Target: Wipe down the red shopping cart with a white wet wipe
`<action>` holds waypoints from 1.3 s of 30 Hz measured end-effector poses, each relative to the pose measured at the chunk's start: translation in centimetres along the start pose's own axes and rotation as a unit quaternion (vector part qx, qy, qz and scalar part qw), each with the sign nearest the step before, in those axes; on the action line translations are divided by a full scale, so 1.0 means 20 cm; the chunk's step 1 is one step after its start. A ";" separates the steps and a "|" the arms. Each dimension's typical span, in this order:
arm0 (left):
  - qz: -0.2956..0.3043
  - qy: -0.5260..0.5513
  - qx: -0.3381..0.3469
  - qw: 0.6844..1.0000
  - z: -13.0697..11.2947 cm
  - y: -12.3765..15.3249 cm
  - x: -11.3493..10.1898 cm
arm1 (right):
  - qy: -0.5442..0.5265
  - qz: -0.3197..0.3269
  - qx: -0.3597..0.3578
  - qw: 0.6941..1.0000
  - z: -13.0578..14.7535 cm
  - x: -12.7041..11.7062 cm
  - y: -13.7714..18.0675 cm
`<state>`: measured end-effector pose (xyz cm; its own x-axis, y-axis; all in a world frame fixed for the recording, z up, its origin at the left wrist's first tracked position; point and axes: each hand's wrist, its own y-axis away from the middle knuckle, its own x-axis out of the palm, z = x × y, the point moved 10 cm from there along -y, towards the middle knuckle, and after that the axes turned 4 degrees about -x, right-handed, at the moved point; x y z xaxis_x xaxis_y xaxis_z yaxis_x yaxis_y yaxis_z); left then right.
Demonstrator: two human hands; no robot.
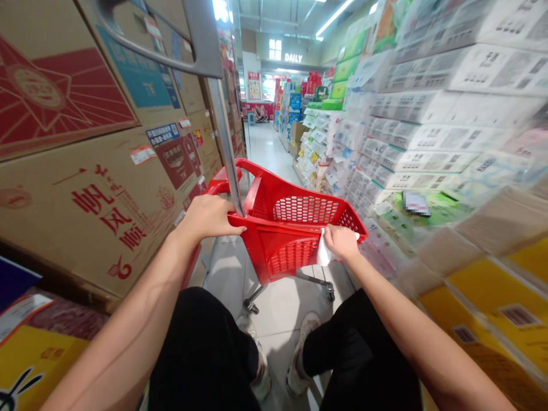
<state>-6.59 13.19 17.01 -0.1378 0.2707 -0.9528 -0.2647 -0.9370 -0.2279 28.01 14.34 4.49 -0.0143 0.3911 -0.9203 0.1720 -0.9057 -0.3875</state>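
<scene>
A red plastic shopping cart (295, 228) stands in a store aisle just ahead of the person's knees, its perforated basket tilted toward the camera. The left hand (209, 217) is clenched over the cart's near rim at the left corner, beside a grey metal pole (225, 142). The right hand (340, 241) presses a white cloth (323, 254) against the right part of the rim, fingers curled around it. To the left rise cardboard cartons (85, 188), one printed with red Chinese characters. To the right are stacked white tissue packs (428, 114), blurred. A lit sign reading "DAILY" (293, 57) hangs far down the aisle.
</scene>
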 end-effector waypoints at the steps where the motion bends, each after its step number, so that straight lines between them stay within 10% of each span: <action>1: 0.004 -0.002 -0.002 1.000 0.00 0.00 0.00 | 0.007 -0.009 0.009 1.000 -0.06 0.01 0.02; 6: 0.018 -0.005 -0.013 1.000 -0.01 -0.02 0.02 | 0.013 -0.054 0.056 0.997 -0.04 -0.02 0.02; 15: -0.001 -0.007 0.003 1.000 -0.08 -0.01 -0.02 | -0.140 -0.091 -0.004 0.986 0.84 -0.24 -0.18; 20: -0.001 -0.010 -0.002 1.000 -0.06 0.01 -0.02 | -0.168 -0.108 -0.053 0.978 0.98 -0.32 -0.19; 25: -0.009 -0.011 0.001 1.000 -0.02 0.02 -0.02 | -0.123 -0.081 -0.065 0.987 0.70 -0.19 -0.11; 34: 0.005 -0.004 0.007 1.000 0.02 0.01 0.00 | 0.015 -0.049 0.068 0.996 -0.22 0.02 0.08; 39: 0.016 -0.007 -0.002 1.000 0.03 -0.02 0.02 | 0.018 -0.057 0.132 0.989 -0.28 0.02 0.09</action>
<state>-7.02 13.77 16.86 -0.1598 0.2438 -0.9566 -0.2567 -0.9460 -0.1982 33.92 13.79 3.65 0.0167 0.4941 -0.8693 -0.0920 -0.8649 -0.4934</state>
